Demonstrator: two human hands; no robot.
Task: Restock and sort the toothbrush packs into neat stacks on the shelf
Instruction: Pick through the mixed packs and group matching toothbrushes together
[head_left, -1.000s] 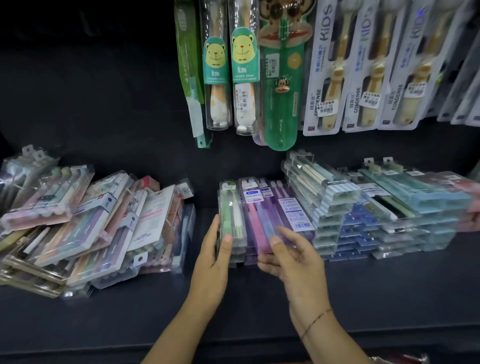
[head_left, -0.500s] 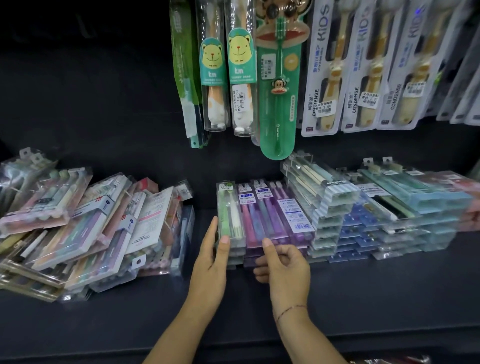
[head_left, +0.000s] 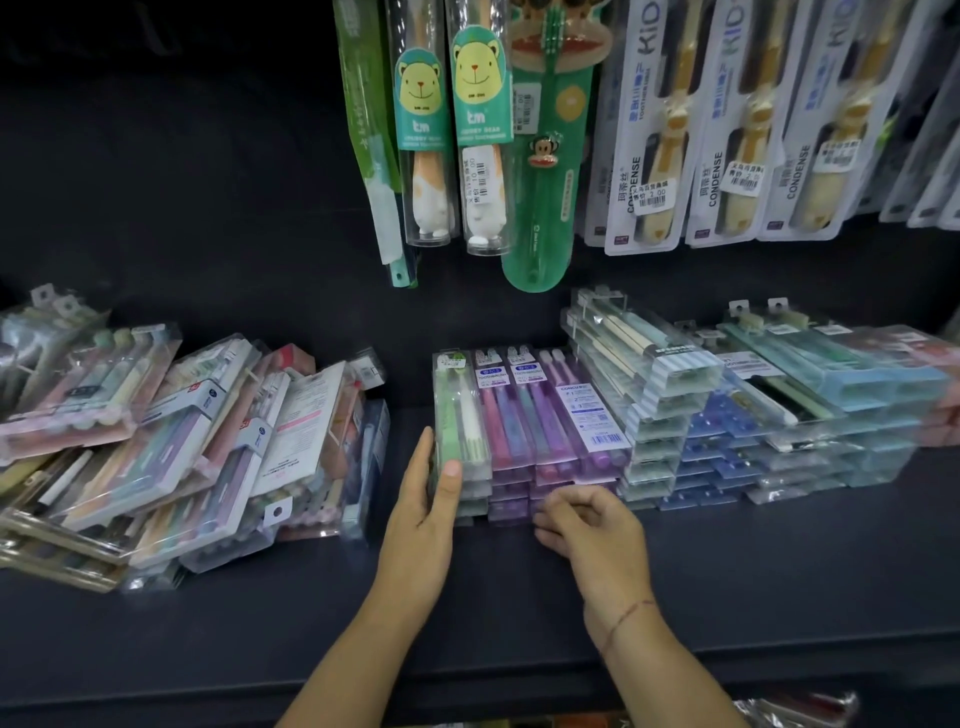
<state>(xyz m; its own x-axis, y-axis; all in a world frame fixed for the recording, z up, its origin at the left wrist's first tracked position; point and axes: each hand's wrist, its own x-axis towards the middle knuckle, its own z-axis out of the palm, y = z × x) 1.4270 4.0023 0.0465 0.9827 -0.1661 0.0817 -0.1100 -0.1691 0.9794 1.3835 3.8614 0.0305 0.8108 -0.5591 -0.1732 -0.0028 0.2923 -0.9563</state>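
On the dark shelf (head_left: 519, 613), a low stack of clear packs holding green and white toothbrushes (head_left: 461, 415) stands just beside a stack of clear purple-tinted toothbrush packs (head_left: 550, 431), their sides touching. The left hand (head_left: 421, 514) lies with straight fingers flat along the green stack's left side, its thumb pressed on the near end of the top pack. The right hand (head_left: 589, 525) has its fingers curled in against the near ends of the lower purple packs; whether they grip one cannot be told. A taller stack of pale blue striped packs (head_left: 649, 384) adjoins the purple one on the right. A jumbled heap of mixed toothbrush packs (head_left: 182, 441) lies at the left, apart from the green stack. Boxed children's toothbrushes (head_left: 649, 130) hang above.
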